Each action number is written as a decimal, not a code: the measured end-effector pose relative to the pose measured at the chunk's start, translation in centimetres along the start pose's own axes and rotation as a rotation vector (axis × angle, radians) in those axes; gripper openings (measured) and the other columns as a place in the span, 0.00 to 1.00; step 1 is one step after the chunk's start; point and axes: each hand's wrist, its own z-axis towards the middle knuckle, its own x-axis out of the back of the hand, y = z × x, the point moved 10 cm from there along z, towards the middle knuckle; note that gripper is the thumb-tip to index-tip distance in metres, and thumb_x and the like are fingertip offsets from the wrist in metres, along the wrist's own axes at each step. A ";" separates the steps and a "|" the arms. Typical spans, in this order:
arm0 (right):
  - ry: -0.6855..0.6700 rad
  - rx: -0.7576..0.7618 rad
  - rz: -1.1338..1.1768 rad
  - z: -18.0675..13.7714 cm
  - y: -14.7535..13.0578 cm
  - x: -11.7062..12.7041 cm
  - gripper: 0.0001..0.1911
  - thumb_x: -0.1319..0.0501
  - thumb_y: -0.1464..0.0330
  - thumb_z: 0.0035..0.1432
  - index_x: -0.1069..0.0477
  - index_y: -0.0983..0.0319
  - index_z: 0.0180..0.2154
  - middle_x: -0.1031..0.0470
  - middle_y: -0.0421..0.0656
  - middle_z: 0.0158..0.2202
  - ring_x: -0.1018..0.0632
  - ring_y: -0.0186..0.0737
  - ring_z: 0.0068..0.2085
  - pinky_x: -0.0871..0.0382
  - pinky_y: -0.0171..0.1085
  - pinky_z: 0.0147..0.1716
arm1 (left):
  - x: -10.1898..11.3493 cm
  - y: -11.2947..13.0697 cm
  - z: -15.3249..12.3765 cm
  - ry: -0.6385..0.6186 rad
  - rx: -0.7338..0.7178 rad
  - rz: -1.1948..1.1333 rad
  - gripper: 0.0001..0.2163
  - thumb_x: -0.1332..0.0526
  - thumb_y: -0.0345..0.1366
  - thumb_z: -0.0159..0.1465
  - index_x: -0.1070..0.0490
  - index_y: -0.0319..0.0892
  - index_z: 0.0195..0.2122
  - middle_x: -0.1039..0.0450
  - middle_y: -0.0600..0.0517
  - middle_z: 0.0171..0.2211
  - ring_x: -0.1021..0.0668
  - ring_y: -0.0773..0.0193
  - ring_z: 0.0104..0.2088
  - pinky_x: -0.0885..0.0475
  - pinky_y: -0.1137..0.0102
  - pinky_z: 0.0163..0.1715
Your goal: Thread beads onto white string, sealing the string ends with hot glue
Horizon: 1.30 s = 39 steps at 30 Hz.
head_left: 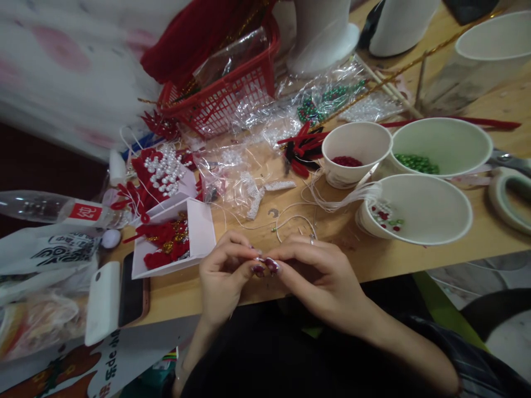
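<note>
My left hand (226, 271) and my right hand (319, 273) meet at the table's front edge, fingertips pinched together. Whatever lies between them is too small and too covered by the fingers to make out. White cord (296, 217) loops on the table just beyond my right hand, and a bundle of it hangs over the rim of the nearest paper cup (431, 221). White, red and green beads (385, 215) lie in that cup. Left of my left hand stands a white box (202, 232) with red fuzzy pieces and gold bits (172, 237) inside.
Behind are a paper cup of red beads (357, 132) and one of green beads (448, 130). Scissors (508, 159) and a tape roll (510, 199) lie right. A red basket (232, 91), plastic bags (240, 166), bottle (53, 209) and phone (131, 296) crowd the back and left.
</note>
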 end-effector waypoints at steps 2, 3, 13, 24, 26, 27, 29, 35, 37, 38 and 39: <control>0.004 0.004 -0.006 0.1 0.0 0.0 0.07 0.39 0.76 0.61 0.21 0.66 0.35 0.23 0.40 0.27 0.26 0.30 0.27 0.35 0.30 0.27 | -0.1 -0.1 0.0 -0.007 0.008 -0.010 0.03 0.29 0.34 0.57 0.20 0.47 0.34 0.29 0.53 0.32 0.26 0.69 0.30 0.29 0.77 0.26; 0.007 0.005 -0.010 0.1 0.0 0.0 0.07 0.39 0.76 0.61 0.21 0.66 0.34 0.23 0.40 0.27 0.26 0.30 0.26 0.35 0.30 0.27 | -0.2 -0.2 0.0 -0.010 0.013 -0.010 0.04 0.29 0.34 0.57 0.20 0.47 0.33 0.29 0.54 0.31 0.26 0.69 0.30 0.29 0.77 0.27; 0.004 -0.016 0.004 0.1 0.1 -0.1 0.07 0.38 0.76 0.59 0.21 0.65 0.37 0.22 0.41 0.30 0.24 0.32 0.30 0.33 0.31 0.29 | -0.2 -0.3 0.0 -0.012 0.012 -0.029 0.03 0.29 0.33 0.57 0.20 0.47 0.33 0.30 0.54 0.31 0.26 0.70 0.31 0.31 0.78 0.28; -0.021 -0.008 -0.011 0.0 0.1 -0.2 0.07 0.40 0.74 0.62 0.22 0.65 0.35 0.25 0.40 0.26 0.27 0.32 0.27 0.35 0.32 0.28 | -0.5 0.0 0.0 -0.026 0.002 0.019 0.04 0.29 0.33 0.57 0.20 0.47 0.33 0.30 0.54 0.31 0.27 0.69 0.32 0.31 0.77 0.29; -0.026 -0.012 -0.017 0.1 0.2 -0.2 0.07 0.40 0.74 0.62 0.22 0.65 0.34 0.25 0.40 0.26 0.27 0.32 0.27 0.36 0.32 0.27 | -0.6 0.2 0.0 -0.040 -0.008 0.010 0.04 0.29 0.31 0.58 0.20 0.47 0.33 0.30 0.54 0.32 0.27 0.69 0.33 0.31 0.77 0.30; -0.031 -0.014 -0.018 0.1 0.2 -0.2 0.07 0.40 0.74 0.62 0.22 0.64 0.34 0.25 0.40 0.27 0.27 0.32 0.27 0.36 0.32 0.28 | -0.6 0.2 0.0 -0.049 -0.010 -0.004 0.05 0.30 0.30 0.58 0.20 0.48 0.33 0.30 0.54 0.32 0.27 0.69 0.33 0.31 0.76 0.31; -0.051 -0.026 -0.013 0.1 0.3 -0.4 0.07 0.40 0.74 0.62 0.22 0.64 0.35 0.24 0.40 0.28 0.27 0.33 0.28 0.35 0.32 0.29 | -0.6 0.1 -0.1 -0.070 -0.004 -0.043 0.07 0.31 0.28 0.59 0.20 0.49 0.33 0.30 0.54 0.33 0.28 0.68 0.33 0.32 0.75 0.31; -0.127 -0.070 0.047 -0.1 0.4 -0.9 0.08 0.40 0.73 0.64 0.22 0.61 0.40 0.23 0.40 0.31 0.25 0.33 0.31 0.34 0.32 0.32 | -1.0 0.1 -0.2 -0.102 -0.005 -0.114 0.04 0.31 0.30 0.59 0.22 0.46 0.29 0.36 0.54 0.31 0.31 0.68 0.31 0.36 0.72 0.31; -0.151 -0.074 0.061 -0.1 0.4 -1.1 0.08 0.40 0.73 0.64 0.22 0.60 0.40 0.22 0.40 0.33 0.24 0.34 0.34 0.33 0.32 0.34 | -1.2 0.5 0.0 -0.096 -0.005 -0.083 0.05 0.31 0.32 0.59 0.24 0.44 0.27 0.37 0.54 0.30 0.32 0.67 0.31 0.37 0.72 0.31; -0.159 -0.073 0.061 -0.2 0.4 -1.2 0.08 0.41 0.72 0.65 0.22 0.60 0.40 0.22 0.40 0.33 0.24 0.34 0.34 0.32 0.32 0.34 | -1.3 0.8 0.1 -0.089 -0.007 -0.053 0.06 0.31 0.33 0.59 0.25 0.43 0.26 0.37 0.54 0.29 0.32 0.67 0.30 0.37 0.72 0.31; -0.162 -0.075 0.052 -0.1 0.4 -1.2 0.08 0.41 0.72 0.65 0.22 0.60 0.39 0.21 0.40 0.33 0.24 0.34 0.33 0.32 0.32 0.34 | -1.4 1.2 0.2 -0.081 -0.016 -0.017 0.08 0.31 0.34 0.59 0.26 0.42 0.25 0.37 0.54 0.28 0.32 0.67 0.30 0.37 0.72 0.30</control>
